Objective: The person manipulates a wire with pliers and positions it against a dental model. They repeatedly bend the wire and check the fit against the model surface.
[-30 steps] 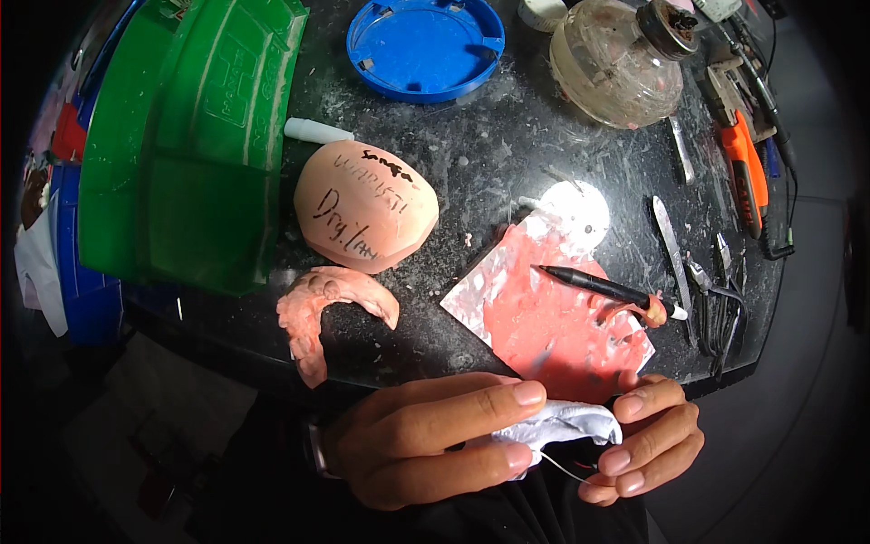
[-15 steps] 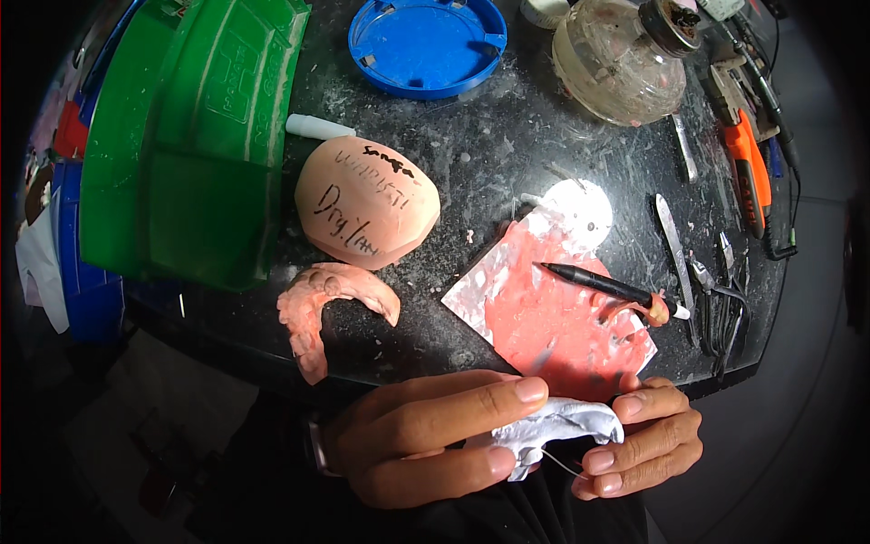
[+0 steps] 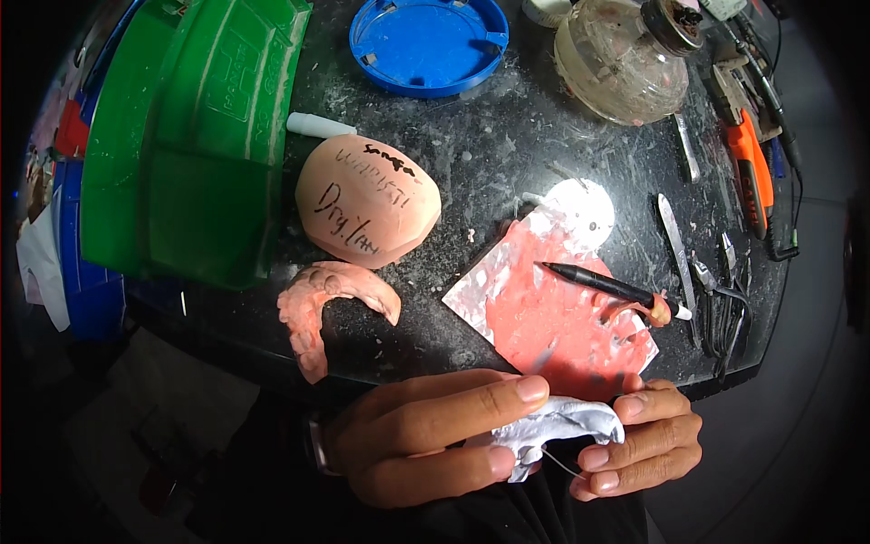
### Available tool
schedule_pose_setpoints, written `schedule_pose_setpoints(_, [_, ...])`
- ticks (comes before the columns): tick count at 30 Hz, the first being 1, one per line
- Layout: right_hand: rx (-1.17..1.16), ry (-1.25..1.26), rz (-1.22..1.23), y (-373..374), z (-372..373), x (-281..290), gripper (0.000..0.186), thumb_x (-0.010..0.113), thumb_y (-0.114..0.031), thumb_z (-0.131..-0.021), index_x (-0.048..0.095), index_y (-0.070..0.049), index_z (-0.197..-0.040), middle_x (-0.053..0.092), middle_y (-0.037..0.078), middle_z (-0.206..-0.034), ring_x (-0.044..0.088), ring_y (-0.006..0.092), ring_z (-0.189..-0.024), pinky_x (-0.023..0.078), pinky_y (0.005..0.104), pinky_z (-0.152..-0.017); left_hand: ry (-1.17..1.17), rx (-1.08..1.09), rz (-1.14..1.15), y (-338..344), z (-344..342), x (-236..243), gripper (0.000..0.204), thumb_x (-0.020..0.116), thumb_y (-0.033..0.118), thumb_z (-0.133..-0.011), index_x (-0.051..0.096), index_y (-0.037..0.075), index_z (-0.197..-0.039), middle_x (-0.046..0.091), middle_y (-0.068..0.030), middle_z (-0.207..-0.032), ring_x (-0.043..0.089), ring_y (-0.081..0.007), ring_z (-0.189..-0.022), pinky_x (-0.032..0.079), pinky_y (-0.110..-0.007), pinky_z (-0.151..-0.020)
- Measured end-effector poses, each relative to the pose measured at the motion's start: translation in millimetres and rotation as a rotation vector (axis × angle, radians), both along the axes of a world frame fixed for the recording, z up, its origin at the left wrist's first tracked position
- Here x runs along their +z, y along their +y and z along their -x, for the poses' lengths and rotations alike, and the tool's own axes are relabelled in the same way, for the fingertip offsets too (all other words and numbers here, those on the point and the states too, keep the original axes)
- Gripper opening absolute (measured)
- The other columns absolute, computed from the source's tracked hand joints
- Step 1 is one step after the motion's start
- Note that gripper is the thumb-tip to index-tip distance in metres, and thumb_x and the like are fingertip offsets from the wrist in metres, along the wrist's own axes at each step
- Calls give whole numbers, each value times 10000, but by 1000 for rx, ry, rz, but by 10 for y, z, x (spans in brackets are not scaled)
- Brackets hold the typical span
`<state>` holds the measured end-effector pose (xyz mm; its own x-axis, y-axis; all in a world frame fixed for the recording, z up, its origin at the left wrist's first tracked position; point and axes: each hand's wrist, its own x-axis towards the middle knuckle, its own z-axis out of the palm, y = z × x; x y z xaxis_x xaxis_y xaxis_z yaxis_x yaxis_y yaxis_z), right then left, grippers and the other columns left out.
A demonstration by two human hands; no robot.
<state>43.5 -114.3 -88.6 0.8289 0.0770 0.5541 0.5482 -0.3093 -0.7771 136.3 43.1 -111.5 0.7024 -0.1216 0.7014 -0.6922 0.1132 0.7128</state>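
Below the bench's front edge, my left hand (image 3: 417, 435) grips a white moulded piece (image 3: 557, 426) with a curved, ridged shape. My right hand (image 3: 645, 442) closes on that piece's right end; a thin wire (image 3: 564, 466) runs from beneath it to the right fingertips. Just beyond my hands lies a square pad (image 3: 521, 317) smeared with pink material, with a black pen-like tool (image 3: 594, 281) on it. A pink curved dental cast piece (image 3: 313, 317) lies left of the pad, below a rounded peach plaster block (image 3: 367, 199) with handwriting on it.
A green bin (image 3: 181, 136) and blue bin (image 3: 82, 290) stand left on the dark bench (image 3: 471, 154). A blue lid (image 3: 426, 41) and glass jar (image 3: 616, 77) are at the back. Metal instruments (image 3: 675, 254) and orange-handled pliers (image 3: 752, 172) lie right, beside a cord (image 3: 797, 204).
My right fingers have shifted slightly on the white piece, which has tilted a little. My left hand has barely moved, and the things on the bench lie as before.
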Motion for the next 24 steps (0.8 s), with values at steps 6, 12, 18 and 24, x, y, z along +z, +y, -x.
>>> schedule_pose_setpoints(6, [-16,12,-10,0,9,1,301,812,-157,-632,692,-138,-908,669,-3,-915,501,255,-1133,346,371,-1040,-109,55,128,-54,-167,-126,220,694,-18,-710,503,-3,-817,638,-153,-874,663,-212,-737,565,-230,-618])
schedule_pose_setpoints(12, [1,-28,20,5,-64,11,301,817,-134,-624,689,-130,-896,666,5,-892,495,262,-1138,342,378,-1042,-192,-92,183,-2,-120,-289,241,700,-17,-702,490,6,-816,638,-172,-893,665,-227,-749,568,-237,-628])
schedule_pose_setpoints(18, [47,-50,74,-17,-102,13,308,818,-112,-619,685,-125,-896,662,15,-877,488,274,-1146,330,391,-1051,67,-233,4,151,-191,82,253,706,-25,-689,502,6,-837,629,-201,-930,663,-258,-792,574,-266,-665])
schedule_pose_setpoints(24, [51,-27,81,-20,-89,35,317,811,-100,-625,673,-122,-909,660,20,-886,477,286,-1163,320,401,-1059,57,-442,-119,324,-303,146,269,708,-33,-683,509,-5,-863,614,-231,-978,654,-287,-854,572,-300,-710])
